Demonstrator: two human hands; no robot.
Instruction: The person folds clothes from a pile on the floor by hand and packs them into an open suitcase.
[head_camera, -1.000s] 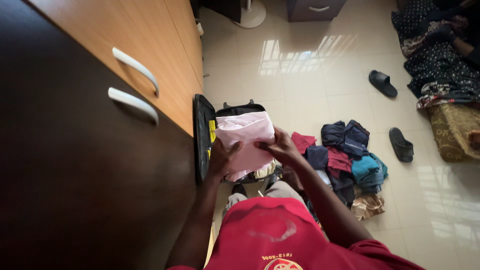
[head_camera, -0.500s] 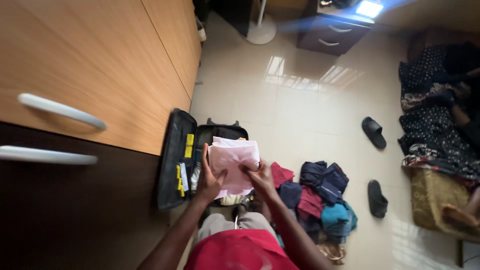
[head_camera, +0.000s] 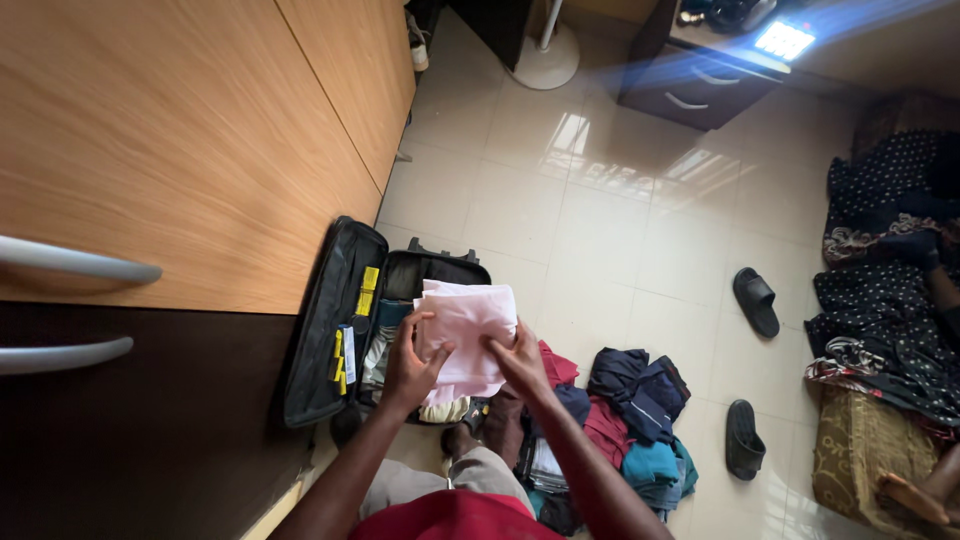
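Observation:
Both my hands hold a folded pale pink garment (head_camera: 466, 325) above an open black suitcase (head_camera: 345, 320) on the floor. My left hand (head_camera: 412, 362) grips its left edge, thumb on top. My right hand (head_camera: 517, 362) pinches its lower right part. The suitcase lid leans against the wooden wardrobe (head_camera: 200, 150), with yellow tags on its inner pocket. Folded clothes lie inside the case under the pink garment.
A pile of folded clothes (head_camera: 625, 420) in navy, maroon and teal lies on the tiles right of the case. Two black slippers (head_camera: 756, 300) lie further right. Another person sits on patterned bedding (head_camera: 890, 290) at the right edge. A dark drawer unit (head_camera: 700, 85) stands at the far wall.
The camera view has swung up and left, so the wardrobe fills more of the frame. The pink garment has come down a little and sits more compactly between my hands.

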